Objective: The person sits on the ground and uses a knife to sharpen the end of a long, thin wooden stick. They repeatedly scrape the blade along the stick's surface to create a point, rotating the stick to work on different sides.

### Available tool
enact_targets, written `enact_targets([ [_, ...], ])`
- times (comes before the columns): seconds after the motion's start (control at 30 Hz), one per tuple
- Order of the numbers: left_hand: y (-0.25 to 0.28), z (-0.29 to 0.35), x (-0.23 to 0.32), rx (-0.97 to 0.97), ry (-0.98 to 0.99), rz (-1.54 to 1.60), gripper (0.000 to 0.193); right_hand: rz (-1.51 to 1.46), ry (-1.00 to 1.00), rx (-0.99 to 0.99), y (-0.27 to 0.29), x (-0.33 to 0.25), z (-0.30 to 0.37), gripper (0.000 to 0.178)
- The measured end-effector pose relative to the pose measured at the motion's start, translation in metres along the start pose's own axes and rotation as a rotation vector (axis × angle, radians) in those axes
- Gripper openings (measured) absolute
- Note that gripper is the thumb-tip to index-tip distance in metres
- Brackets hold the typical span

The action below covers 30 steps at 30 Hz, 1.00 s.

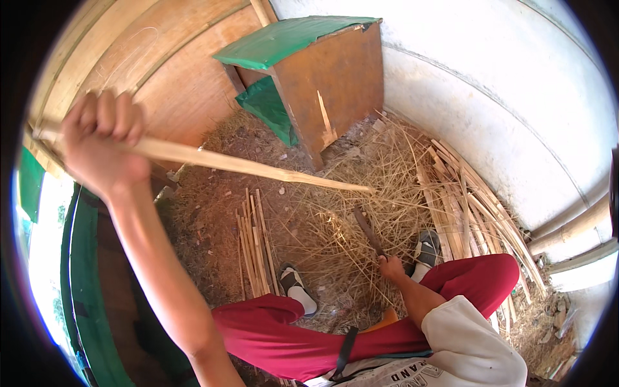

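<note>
Raised at the upper left, my left hand [106, 142] is closed round a long pale strip of split bamboo or wood [245, 168]. The strip slants down to the right, its far tip above the litter of shavings [400, 168]. Low between my knees, my right hand [391, 266] grips the handle of a machete-like knife [367, 229]. Its dark blade points up and left, away from me, apart from the strip. Part of the handle is hidden in my fingers. Several narrow strips [255, 242] lie side by side near my left foot.
A pile of longer split pieces [461, 213] lies along the right side, by the pale wall [477, 84]. Ahead stands a brown wooden stand [342, 77] with a green cover [290, 40]. A plywood wall [174, 77] rises behind my left hand. My sandalled feet flank the work area.
</note>
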State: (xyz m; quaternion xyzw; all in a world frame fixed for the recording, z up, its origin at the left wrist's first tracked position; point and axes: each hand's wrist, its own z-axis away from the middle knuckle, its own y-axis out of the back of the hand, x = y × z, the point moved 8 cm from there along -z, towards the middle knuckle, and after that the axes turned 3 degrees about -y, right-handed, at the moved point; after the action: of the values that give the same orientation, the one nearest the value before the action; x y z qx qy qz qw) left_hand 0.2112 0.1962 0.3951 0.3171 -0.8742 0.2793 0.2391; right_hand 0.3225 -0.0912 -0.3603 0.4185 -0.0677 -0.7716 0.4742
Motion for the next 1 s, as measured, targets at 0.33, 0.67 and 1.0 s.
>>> enact_targets([
  [0.33,0.161,0.030,0.107,0.191,-0.247,0.057,0.038,0.694,0.694,0.243,0.081,-0.087,0.041,0.043],
  [0.67,0.298,0.091,0.119,0.188,-0.369,0.295,0.041,1.178,0.481,0.517,0.375,-0.142,0.150,0.030],
  [1.0,0.387,0.121,0.103,0.499,-0.336,0.378,0.039,-0.024,0.226,0.894,0.394,0.193,0.221,0.056],
])
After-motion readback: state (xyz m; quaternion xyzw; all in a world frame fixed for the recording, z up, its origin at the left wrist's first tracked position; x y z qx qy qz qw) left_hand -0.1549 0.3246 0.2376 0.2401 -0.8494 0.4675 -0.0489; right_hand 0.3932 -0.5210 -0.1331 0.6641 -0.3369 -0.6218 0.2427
